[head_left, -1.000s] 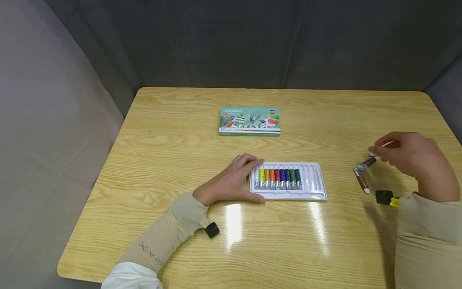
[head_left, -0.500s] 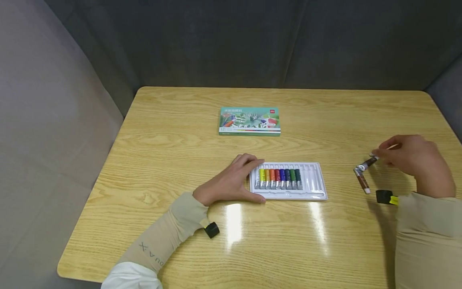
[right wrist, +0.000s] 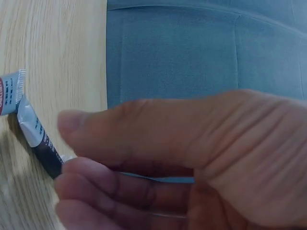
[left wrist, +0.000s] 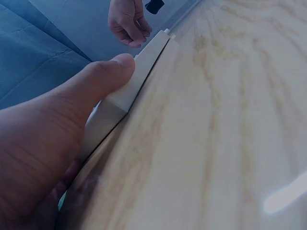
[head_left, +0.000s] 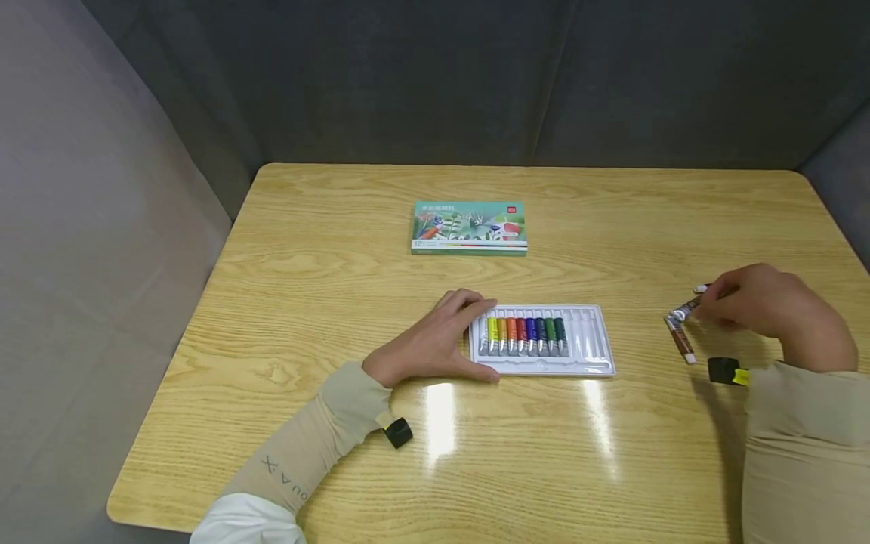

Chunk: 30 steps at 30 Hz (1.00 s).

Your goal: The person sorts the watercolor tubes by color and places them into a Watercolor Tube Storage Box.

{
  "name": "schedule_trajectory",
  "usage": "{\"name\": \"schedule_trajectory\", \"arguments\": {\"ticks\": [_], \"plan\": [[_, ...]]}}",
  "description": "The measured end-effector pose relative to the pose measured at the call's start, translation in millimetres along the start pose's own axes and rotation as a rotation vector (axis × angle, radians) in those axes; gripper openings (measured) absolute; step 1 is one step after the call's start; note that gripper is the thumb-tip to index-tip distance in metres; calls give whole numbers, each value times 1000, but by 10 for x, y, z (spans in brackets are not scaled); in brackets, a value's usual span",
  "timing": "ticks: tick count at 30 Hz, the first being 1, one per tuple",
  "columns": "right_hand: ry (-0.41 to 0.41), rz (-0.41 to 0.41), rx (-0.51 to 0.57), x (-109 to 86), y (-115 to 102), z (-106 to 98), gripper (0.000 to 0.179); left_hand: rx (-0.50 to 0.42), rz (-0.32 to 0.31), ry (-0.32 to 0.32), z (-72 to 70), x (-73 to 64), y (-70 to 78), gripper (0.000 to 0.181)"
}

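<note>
My left hand [head_left: 438, 332] grips the left end of a white tray [head_left: 523, 369] of paint tubes, thumb on the near edge and fingers at the far one. Several coloured paint tubes [head_left: 522, 336] lie side by side in it, yellow to dark green; slots at its right end hold none. In the left wrist view the thumb presses the tray's side [left wrist: 144, 64]. My right hand [head_left: 778, 306] hovers at loose paint tubes, thumb and fingers apart around nothing. A dark tube [right wrist: 45, 151] lies by its fingertips, a brown tube [head_left: 682, 342] nearer me. Another tube's white cap [head_left: 700, 289] shows behind the hand.
A green paint box [head_left: 469, 228] with a floral print lies flat behind the tray. Dark cloth [head_left: 408, 83] hangs beyond the wooden table's [head_left: 326, 227] far edge, grey cloth on the left.
My right hand has moved slightly down and left, now covering more of the dark tube and uncovering a capped tube behind it. The left hand and tray have stayed still.
</note>
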State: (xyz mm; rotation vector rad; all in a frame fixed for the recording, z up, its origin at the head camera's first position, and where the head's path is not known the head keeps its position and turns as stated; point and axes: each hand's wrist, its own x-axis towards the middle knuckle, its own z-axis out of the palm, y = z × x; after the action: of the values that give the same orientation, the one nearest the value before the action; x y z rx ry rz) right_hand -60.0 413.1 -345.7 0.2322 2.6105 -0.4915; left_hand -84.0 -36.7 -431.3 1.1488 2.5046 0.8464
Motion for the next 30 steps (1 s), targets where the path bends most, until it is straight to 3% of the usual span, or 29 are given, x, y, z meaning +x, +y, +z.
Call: {"name": "schedule_trajectory", "arguments": {"ticks": [8, 15, 22, 30], "plan": [[-114, -131, -16, 29, -69, 79, 24, -7, 7, -1, -3, -5, -5, 111], [-202, -228, 58, 57, -124, 171, 8, -10, 11, 5, 0, -7, -12, 111], [-320, -240, 218, 89, -146, 222, 15, -7, 8, 1, -1, -3, -5, 111], [-357, -261, 235, 94, -132, 230, 16, -8, 3, -2, -4, -6, -3, 112]]}}
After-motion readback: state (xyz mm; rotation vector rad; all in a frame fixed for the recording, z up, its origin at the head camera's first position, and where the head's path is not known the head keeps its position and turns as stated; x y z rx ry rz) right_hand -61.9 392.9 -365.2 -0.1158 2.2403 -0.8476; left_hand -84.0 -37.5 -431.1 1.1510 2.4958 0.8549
